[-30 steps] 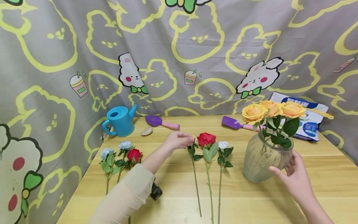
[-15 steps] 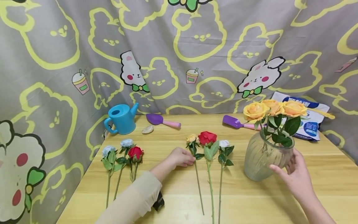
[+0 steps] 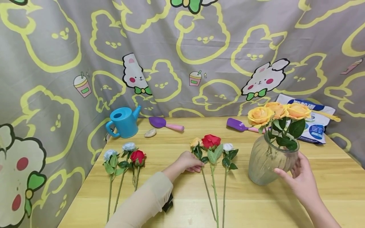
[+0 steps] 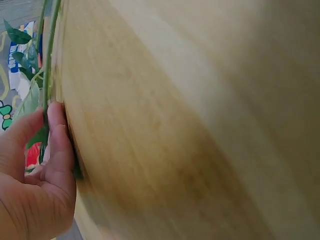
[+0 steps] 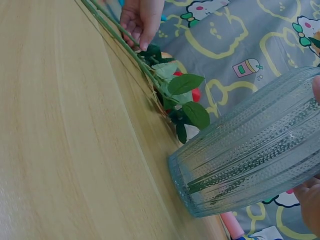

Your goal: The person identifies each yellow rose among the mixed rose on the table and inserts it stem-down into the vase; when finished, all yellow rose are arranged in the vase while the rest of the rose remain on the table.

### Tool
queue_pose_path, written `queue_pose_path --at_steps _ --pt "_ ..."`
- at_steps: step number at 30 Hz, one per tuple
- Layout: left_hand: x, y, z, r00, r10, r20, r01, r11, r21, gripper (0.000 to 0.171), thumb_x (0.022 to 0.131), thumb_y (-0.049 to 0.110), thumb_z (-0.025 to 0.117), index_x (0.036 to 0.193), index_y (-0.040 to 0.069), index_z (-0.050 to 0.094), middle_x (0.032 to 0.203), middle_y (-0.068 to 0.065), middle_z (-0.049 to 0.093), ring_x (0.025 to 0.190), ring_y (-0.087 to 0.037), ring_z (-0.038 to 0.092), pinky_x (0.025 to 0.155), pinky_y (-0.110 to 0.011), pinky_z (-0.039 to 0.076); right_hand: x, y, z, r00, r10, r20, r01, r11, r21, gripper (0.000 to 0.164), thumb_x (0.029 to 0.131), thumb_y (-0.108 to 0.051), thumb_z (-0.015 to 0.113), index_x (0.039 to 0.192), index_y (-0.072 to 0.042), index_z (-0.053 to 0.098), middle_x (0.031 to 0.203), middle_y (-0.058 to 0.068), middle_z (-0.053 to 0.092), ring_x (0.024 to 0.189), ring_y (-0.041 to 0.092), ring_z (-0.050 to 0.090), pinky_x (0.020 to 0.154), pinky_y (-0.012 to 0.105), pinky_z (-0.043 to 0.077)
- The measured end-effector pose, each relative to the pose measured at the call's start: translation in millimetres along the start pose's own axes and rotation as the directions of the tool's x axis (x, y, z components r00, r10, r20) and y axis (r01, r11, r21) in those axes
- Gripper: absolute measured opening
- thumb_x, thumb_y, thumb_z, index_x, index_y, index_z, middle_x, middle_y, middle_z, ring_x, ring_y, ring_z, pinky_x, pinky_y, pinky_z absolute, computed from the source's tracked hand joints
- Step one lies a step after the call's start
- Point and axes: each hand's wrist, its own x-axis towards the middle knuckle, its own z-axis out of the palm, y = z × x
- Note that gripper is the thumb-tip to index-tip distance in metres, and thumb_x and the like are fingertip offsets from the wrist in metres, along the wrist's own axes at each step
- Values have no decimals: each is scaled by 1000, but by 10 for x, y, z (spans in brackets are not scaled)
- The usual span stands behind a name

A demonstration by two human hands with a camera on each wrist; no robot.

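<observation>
My left hand (image 3: 189,162) pinches the stem of a small yellow rose (image 3: 196,142) just under its leaves, thumb against forefinger. In the left wrist view the green stem (image 4: 49,70) runs up from between the fingertips. Right beside it lie a red rose (image 3: 211,141) and a white rose (image 3: 228,147), stems toward me. At the right, my right hand (image 3: 302,177) grips the side of a ribbed glass vase (image 3: 263,167), which leans a little in the head view. Three large yellow roses (image 3: 260,115) stand in the vase; their stems show through the glass (image 5: 245,160).
Two pale blue roses (image 3: 109,155) and a red one (image 3: 138,157) lie at the left. Along the back are a blue watering can (image 3: 124,123), a stone (image 3: 150,133), a purple trowel (image 3: 157,122), a purple scoop (image 3: 237,124) and a white-blue bag (image 3: 316,131).
My left hand has come down from the small yellow rose's bloom to its stem and now pinches it; the stem's lower end has swung right. The right hand and vase stay put.
</observation>
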Motion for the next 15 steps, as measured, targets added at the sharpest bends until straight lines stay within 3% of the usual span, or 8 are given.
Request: queue_pose_path --at_steps 10,15 --pt "-1 -35 -100 1000 18 6 -17 996 -92 13 78 8 68 72 0 60 65 -11 66 58 -16 65 50 -24 51 -8 -8 11 1000 -12 3 12 999 33 81 70 25 59 138 -5 26 131 -1 41 121 4 37 97 11 27" --pt "-24 48 -176 998 57 -3 -57 988 -141 18 79 8 67 68 4 53 68 -12 66 58 -15 64 55 -27 53 -11 -5 11 1000 -12 -1 12 999 30 81 70 25 59 138 -5 27 133 3 40 122 4 37 98 11 26"
